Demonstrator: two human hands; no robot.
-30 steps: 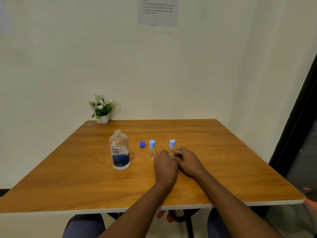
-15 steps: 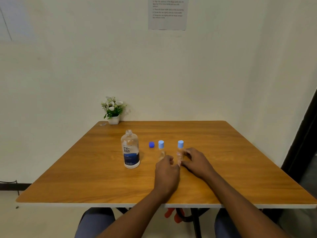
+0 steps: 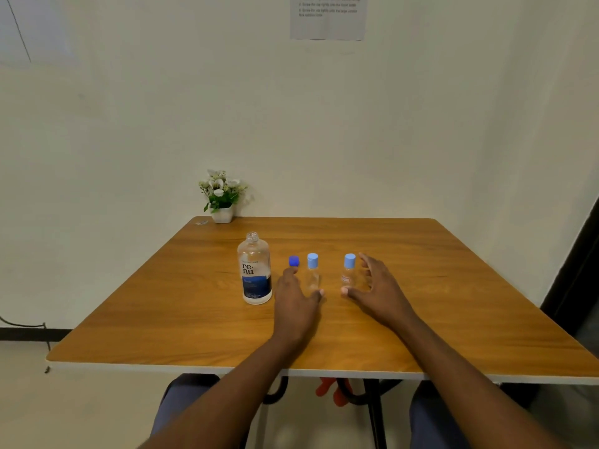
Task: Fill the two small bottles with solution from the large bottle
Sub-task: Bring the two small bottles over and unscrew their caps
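Loosely spread, left hand [image 3: 296,299] and right hand [image 3: 376,290] flank small bottles [image 3: 312,275] [image 3: 348,273], well inside table [image 3: 453,303] edges

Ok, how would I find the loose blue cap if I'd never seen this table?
Find the wooden table, then the big open bottle standing left of its middle. Between it and the nearer small bottle, a cap lies alone on the wood. It is darker blue than the pale caps and sits on no bottle.

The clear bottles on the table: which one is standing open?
The large clear bottle with the dark blue label, leftmost. Its neck is bare; the middle small clear bottle and the right small clear bottle are both capped in light blue.
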